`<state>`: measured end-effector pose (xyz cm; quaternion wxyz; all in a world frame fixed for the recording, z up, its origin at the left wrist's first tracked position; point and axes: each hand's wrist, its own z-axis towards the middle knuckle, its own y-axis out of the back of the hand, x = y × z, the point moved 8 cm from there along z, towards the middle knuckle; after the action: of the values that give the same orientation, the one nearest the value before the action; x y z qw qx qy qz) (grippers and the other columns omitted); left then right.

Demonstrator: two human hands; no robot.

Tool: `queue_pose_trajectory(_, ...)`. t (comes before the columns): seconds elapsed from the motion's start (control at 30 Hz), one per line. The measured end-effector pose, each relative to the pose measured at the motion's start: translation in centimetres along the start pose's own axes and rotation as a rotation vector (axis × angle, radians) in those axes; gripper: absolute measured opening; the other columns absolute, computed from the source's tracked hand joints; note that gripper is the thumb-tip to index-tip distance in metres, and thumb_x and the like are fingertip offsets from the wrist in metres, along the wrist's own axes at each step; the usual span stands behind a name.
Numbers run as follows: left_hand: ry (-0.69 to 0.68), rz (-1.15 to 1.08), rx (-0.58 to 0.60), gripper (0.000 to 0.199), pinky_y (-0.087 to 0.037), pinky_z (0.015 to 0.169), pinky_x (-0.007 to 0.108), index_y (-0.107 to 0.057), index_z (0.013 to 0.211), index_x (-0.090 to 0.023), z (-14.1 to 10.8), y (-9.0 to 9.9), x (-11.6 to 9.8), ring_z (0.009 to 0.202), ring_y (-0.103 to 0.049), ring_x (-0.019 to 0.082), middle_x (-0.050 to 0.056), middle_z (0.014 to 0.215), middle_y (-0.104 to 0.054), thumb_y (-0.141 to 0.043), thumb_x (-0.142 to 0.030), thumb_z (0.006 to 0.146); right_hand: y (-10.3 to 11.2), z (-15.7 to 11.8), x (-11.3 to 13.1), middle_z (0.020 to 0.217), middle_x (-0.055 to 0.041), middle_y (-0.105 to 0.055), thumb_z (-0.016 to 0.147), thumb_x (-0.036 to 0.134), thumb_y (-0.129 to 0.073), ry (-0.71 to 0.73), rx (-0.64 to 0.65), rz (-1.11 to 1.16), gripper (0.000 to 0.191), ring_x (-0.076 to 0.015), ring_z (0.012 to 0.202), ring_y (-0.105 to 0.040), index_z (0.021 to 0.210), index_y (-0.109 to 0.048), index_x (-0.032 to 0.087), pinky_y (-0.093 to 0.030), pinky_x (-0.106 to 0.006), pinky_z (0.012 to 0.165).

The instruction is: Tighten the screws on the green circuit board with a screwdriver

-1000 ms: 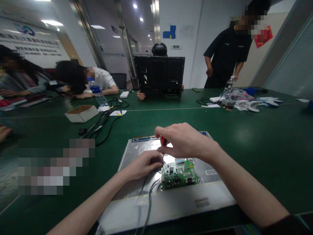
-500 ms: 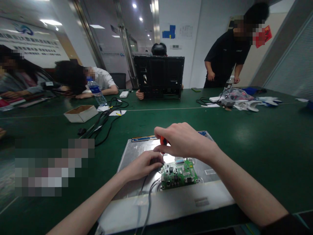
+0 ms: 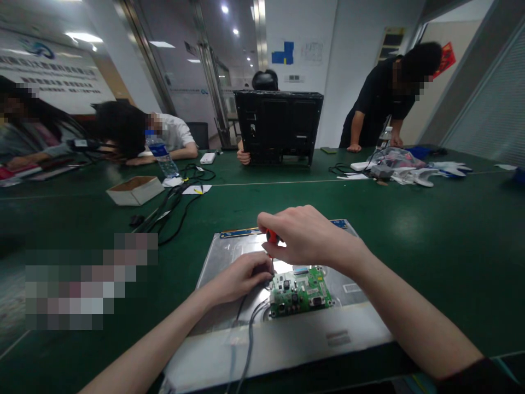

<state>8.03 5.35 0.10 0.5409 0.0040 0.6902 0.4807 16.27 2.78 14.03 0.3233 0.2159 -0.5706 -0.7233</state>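
In front of me a flat silver display panel [image 3: 361, 320] lies on the green table, with a green circuit board [image 3: 301, 293] on it. My right hand [image 3: 301, 235] is closed around the orange-red handle of a screwdriver [image 3: 272, 236], held upright with its shaft pointing down at the board's upper left corner. My left hand [image 3: 252, 273] has its fingers pinched together at that same corner, close to the screwdriver's tip. What those fingertips hold, if anything, is hidden. Grey cables [image 3: 251, 334] run from the board's left side toward me.
An open white box [image 3: 137, 192], black cables [image 3: 174, 205] and a water bottle [image 3: 161, 153] stand to the left. Across the table a person holds up a black monitor casing [image 3: 281, 128]. Plastic bags and white gloves [image 3: 422, 174] lie at the right.
My right-hand fingers and the screwdriver handle have shifted slightly; my left hand stays put. The black casing opposite moved right and tilted, and the standing person leaned lower with a hand on the table.
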Motion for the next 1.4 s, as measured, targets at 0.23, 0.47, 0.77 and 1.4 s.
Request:
queue_pose_trajectory(0.23,0.011,0.012,0.016,0.009,-0.045,0.072,0.03,-0.061,0.089,-0.017,-0.1,0.0,0.1,0.079,-0.058,0.019,0.003,0.085,-0.065,-0.054,-0.021,0.087,0.0,-0.1,0.1,0.079,-0.0014,-0.064,0.086,0.028,-0.053,-0.013,0.027,0.022,0.014,-0.0125,0.061,-0.048,0.097,-0.052,0.018,-0.021,-0.027,0.051)
queue_pose_trajectory(0.47,-0.014,-0.001,0.009,0.009,-0.046,0.075,0.032,-0.062,0.09,-0.018,-0.1,-0.1,0.1,0.081,-0.059,0.02,0.003,0.087,-0.066,-0.054,-0.02,0.088,0.0,0.0,0.1,0.086,-0.0026,-0.067,0.084,0.023,-0.051,-0.006,-0.002,0.045,0.015,-0.0134,0.066,-0.052,0.098,-0.053,0.017,-0.022,-0.028,0.052)
queue_pose_trajectory(0.77,-0.028,-0.012,0.005,0.008,-0.045,0.073,0.03,-0.063,0.087,-0.017,-0.1,0.1,-0.2,0.078,-0.059,0.019,0.003,0.083,-0.065,-0.055,-0.018,0.088,-0.1,0.1,0.0,0.086,-0.0026,-0.069,0.085,0.025,-0.052,-0.016,-0.016,0.019,0.014,-0.0138,0.066,-0.054,0.096,-0.054,0.018,-0.021,-0.028,0.053)
queue_pose_trajectory(1.4,0.018,-0.019,0.016,0.005,-0.044,0.068,0.028,-0.062,0.088,-0.018,-0.2,0.3,0.2,0.075,-0.056,0.017,0.001,0.082,-0.063,-0.057,-0.02,0.087,0.8,-0.1,-0.8,0.086,-0.0014,-0.069,0.086,0.028,-0.054,-0.039,-0.053,0.001,0.016,-0.0135,0.066,-0.055,0.099,-0.053,0.02,-0.021,-0.027,0.052)
